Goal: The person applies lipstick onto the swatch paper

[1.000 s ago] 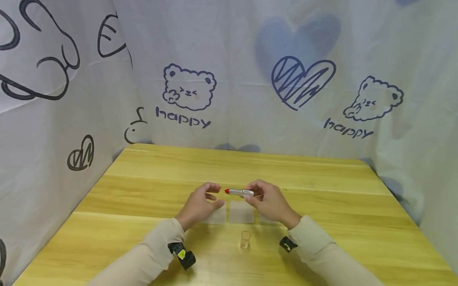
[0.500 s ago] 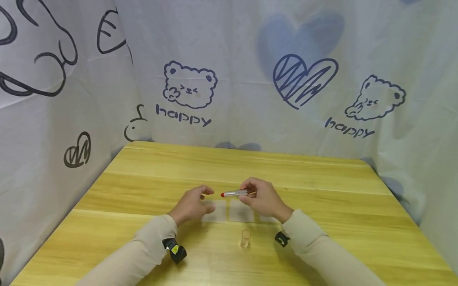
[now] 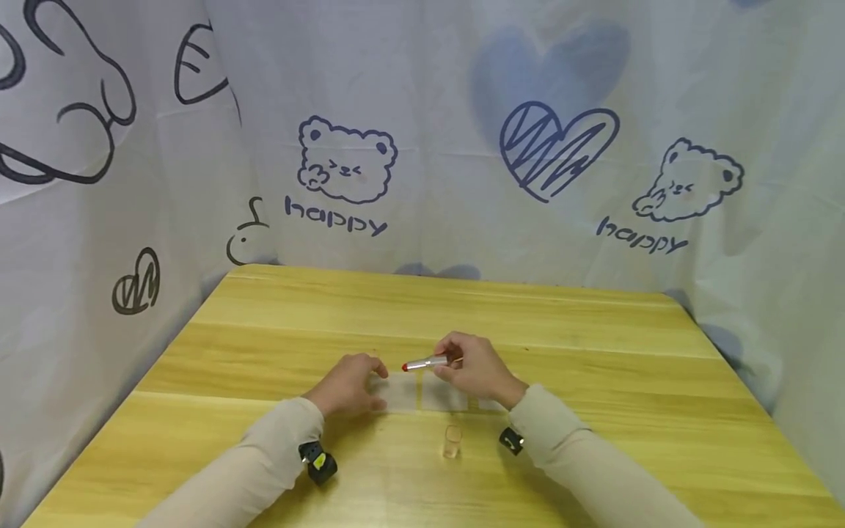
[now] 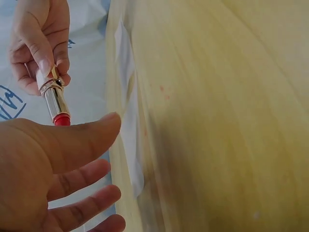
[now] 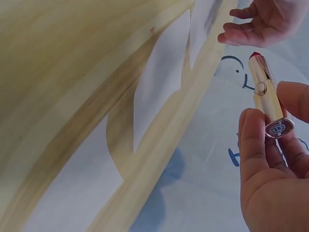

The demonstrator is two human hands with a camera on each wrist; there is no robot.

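Observation:
My right hand (image 3: 477,372) pinches an uncapped lipstick (image 3: 425,363) by its base, held above the table with the red tip toward the left. In the right wrist view the lipstick (image 5: 266,94) shows a gold and silver case, with thumb and fingers around its lower end. My left hand (image 3: 348,385) holds nothing; its fingers are spread and loosely bent, a little left of the red tip. In the left wrist view, the thumb of the left hand (image 4: 63,169) overlaps the edge of the lipstick tip. Beneath the hands lie white paper squares (image 3: 445,392) in a row, partly covered.
A clear cap (image 3: 452,442) stands upright on the wooden table (image 3: 264,308), nearer me than the papers. Small red specks mark the wood. White curtains (image 3: 429,242) with drawings hang behind and beside the table.
Both hands have shifted to the left and slightly down. The lipstick has moved with the right hand, its red tip now tilted lower. The cap stays put.

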